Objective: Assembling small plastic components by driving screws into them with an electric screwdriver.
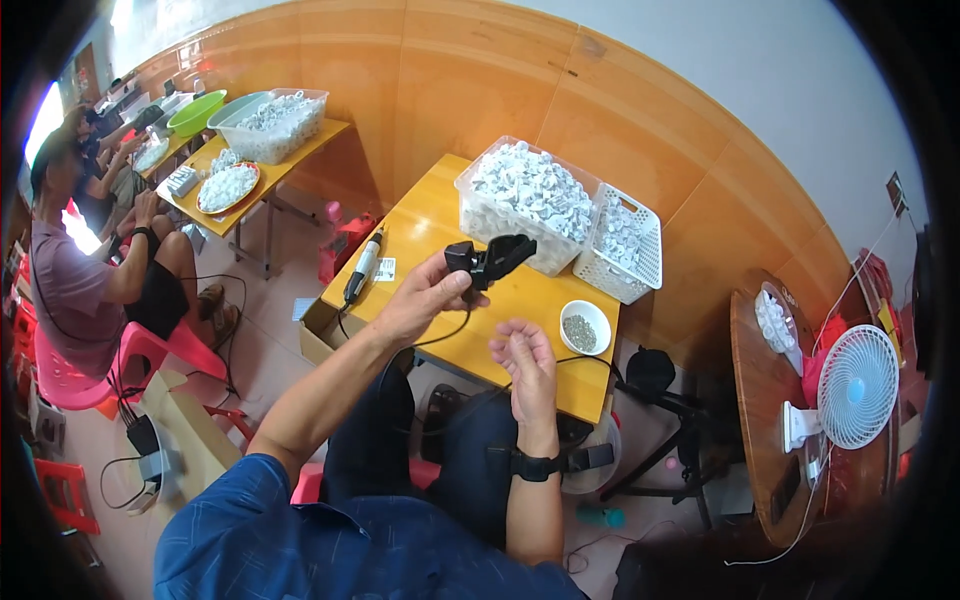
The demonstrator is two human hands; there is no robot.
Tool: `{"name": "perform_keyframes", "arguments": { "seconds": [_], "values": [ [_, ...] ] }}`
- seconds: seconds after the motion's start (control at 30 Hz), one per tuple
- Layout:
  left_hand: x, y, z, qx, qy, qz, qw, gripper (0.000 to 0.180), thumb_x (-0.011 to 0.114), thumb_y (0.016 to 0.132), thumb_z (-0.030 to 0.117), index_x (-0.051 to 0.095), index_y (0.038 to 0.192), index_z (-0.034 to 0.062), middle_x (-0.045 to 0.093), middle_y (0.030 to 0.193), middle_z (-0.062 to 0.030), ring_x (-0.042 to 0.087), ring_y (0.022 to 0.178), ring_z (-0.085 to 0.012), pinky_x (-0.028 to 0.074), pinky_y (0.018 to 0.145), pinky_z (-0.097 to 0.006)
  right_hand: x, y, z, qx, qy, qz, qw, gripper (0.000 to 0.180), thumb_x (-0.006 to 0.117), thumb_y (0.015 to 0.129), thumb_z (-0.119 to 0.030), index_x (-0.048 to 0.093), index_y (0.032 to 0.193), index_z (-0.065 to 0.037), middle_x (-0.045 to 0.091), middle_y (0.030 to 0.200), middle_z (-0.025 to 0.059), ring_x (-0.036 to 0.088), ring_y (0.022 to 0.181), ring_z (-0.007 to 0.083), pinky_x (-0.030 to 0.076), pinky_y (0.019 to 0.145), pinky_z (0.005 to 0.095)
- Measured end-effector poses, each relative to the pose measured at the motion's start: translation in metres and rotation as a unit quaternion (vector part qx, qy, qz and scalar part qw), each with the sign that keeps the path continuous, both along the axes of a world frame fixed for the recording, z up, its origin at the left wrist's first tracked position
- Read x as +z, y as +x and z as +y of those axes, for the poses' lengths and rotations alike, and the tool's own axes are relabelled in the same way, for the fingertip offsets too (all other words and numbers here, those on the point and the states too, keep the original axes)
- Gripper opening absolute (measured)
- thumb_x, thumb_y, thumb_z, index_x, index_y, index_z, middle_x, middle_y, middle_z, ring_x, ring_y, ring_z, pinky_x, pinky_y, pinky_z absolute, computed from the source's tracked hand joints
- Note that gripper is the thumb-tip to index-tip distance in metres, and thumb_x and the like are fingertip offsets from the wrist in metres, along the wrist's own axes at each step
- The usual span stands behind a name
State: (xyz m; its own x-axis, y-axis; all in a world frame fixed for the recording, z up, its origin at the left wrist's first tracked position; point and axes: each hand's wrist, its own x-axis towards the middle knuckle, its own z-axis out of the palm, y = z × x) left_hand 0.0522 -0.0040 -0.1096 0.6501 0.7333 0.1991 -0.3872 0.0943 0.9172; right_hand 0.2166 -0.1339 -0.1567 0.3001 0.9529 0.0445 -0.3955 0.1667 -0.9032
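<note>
My left hand [425, 300] is raised over the near part of the yellow table [430, 222], its fingers wrapped round a small black device [490, 262]. The device has a boxy body and a curved, cup-like black end; its exact kind does not show. A thin dark cable runs down from it. To the right, my right hand [528, 362] is held up by the table's front edge with loosely curled fingers, and nothing shows in it. A black band [536, 466] with a small dark block circles that wrist. A white bowl [585, 327] of small metal parts stands close by.
A clear bin [530, 262] and a white basket [615, 283], both with white plastic parts, stand at the table's back. A pen-shaped electric driver [363, 265] lies left. A white fan [858, 386] stands right; a seated person [90, 250] is at far left.
</note>
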Motion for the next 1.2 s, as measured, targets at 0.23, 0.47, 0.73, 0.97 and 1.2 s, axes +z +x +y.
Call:
{"name": "perform_keyframes", "arguments": {
  "seconds": [0.23,0.47,0.73,0.97,1.2],
  "values": [
    [-0.024,0.001,-0.044,-0.082,-0.263,-0.126,0.953,0.044,0.047,0.103,0.041,0.050,0.131,0.0073,0.068,0.111,-0.0176,0.072,0.087,-0.0241,0.060,0.075,-0.035,0.036,-0.007,-0.006,-0.161,0.067,-0.151,0.973,0.036,0.062,0.095,-0.010,0.050,0.129,-0.002,0.053,0.129,0.0104,0.060,0.104,0.0175,0.049,0.089,0.0303],
    [-0.028,-0.014,-0.049,-0.105,-0.278,-0.049,0.954,0.044,0.046,0.103,0.045,0.052,0.129,0.0095,0.071,0.095,-0.0156,0.072,0.069,-0.0198,0.060,0.062,-0.030,0.042,0.000,0.001,-0.110,0.068,-0.441,0.888,0.032,0.066,0.087,-0.002,0.064,0.118,-0.005,0.065,0.115,0.0083,0.063,0.103,0.0236,0.050,0.086,0.0343],
    [-0.028,-0.022,-0.065,-0.097,-0.326,-0.080,0.937,0.040,0.052,0.102,0.039,0.053,0.125,0.0068,0.071,0.090,-0.0104,0.070,0.068,-0.0151,0.053,0.054,-0.021,0.004,-0.018,-0.003,-0.058,-0.019,-0.194,0.979,0.032,0.060,0.099,-0.016,0.058,0.124,0.003,0.065,0.110,0.0079,0.063,0.095,0.0142,0.053,0.079,0.0274],
    [-0.048,-0.015,-0.077,0.112,-0.061,0.086,0.988,0.024,0.067,0.093,0.021,0.060,0.108,0.0034,0.065,0.075,-0.0005,0.059,0.059,-0.0068,0.048,0.052,-0.020,-0.002,-0.032,0.001,-0.026,-0.040,-0.085,0.995,0.033,0.060,0.099,-0.018,0.057,0.126,0.001,0.065,0.106,0.0064,0.063,0.093,0.0107,0.055,0.074,0.0244],
    [-0.066,-0.011,-0.069,0.100,-0.246,-0.001,0.964,0.020,0.061,0.099,0.026,0.061,0.093,0.0064,0.062,0.070,0.0004,0.056,0.052,-0.0084,0.047,0.048,-0.022,0.005,-0.048,-0.001,-0.039,0.035,-0.180,0.982,0.039,0.071,0.090,-0.007,0.054,0.124,0.002,0.061,0.112,0.0084,0.060,0.102,0.0146,0.048,0.091,0.0272]
  ]
}}
